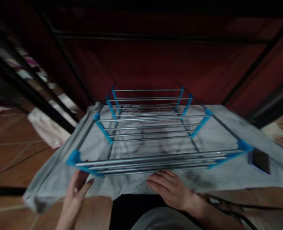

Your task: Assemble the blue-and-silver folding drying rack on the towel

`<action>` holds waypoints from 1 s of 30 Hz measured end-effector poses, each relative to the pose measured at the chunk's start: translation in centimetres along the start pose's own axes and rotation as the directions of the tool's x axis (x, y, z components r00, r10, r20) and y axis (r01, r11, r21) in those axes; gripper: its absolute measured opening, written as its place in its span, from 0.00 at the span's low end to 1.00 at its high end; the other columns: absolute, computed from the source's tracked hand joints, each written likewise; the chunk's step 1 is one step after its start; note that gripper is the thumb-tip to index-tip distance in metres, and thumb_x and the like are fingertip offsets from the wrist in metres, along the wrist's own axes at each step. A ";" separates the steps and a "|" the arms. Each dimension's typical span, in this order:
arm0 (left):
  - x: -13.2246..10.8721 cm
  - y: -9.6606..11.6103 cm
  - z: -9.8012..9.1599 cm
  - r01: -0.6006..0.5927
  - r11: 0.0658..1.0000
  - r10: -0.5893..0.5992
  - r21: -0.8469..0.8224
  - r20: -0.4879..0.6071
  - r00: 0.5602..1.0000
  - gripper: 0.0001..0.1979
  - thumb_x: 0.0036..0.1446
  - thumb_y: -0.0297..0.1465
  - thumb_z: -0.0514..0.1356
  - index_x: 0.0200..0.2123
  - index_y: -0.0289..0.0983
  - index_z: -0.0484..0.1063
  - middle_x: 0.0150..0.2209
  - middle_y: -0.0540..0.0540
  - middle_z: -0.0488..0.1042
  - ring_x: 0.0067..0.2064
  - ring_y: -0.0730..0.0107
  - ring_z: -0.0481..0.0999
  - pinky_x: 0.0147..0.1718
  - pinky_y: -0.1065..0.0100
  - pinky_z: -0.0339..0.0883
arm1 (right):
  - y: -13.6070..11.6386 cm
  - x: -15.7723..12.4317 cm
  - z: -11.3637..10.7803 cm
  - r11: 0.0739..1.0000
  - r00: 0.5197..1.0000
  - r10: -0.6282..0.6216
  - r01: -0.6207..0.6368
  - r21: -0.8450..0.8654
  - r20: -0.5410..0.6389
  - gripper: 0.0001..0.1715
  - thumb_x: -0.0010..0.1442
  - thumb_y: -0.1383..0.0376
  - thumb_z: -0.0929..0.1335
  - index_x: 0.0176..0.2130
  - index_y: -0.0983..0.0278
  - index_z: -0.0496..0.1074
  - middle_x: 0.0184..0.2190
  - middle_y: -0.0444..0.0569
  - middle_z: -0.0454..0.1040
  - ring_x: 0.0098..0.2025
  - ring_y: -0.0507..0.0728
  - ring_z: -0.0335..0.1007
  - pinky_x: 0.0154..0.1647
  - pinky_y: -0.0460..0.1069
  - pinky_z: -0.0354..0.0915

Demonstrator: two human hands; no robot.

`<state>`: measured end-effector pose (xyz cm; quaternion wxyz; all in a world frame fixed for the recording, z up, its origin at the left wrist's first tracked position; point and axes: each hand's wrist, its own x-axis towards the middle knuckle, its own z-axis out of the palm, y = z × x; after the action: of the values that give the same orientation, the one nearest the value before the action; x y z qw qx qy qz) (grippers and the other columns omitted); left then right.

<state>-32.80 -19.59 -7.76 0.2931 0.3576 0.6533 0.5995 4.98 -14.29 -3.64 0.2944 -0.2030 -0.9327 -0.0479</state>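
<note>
A rack of thin metal bars joined by blue plastic brackets [84,167] lies across a grey cloth-covered surface [218,179] in front of me. My left hand [77,189] is at the rack's near left corner, thumb apart from the fingers; the fingertips are partly hidden by the bracket, and contact is unclear. My right hand [168,189] lies palm down on the cloth, its fingers extended beside the nearest metal bar [153,170]. No object shows in either hand.
A phone [260,160] lies on the cloth at right. Behind stands a dark red panel [155,67] with a black frame [67,60]. A checked cloth [49,123] and other items lie on the tiled floor [14,137] at left.
</note>
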 end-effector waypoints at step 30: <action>2.7 9.2 3.4 -0.145 0.915 0.127 -0.377 -0.073 0.989 0.24 0.57 0.50 0.57 0.39 0.34 0.74 0.30 0.46 0.73 0.25 0.72 0.66 0.24 0.69 0.63 | 1.7 8.3 -1.3 0.971 0.988 0.156 -0.151 -0.184 0.010 0.19 0.67 0.72 0.62 0.55 0.63 0.70 0.39 0.50 0.75 0.38 0.57 0.68 0.44 0.53 0.62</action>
<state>-30.48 -15.21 1.14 0.2994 0.3242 0.5045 0.7421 0.18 -10.12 2.13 0.2659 -0.3012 -0.9094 -0.1076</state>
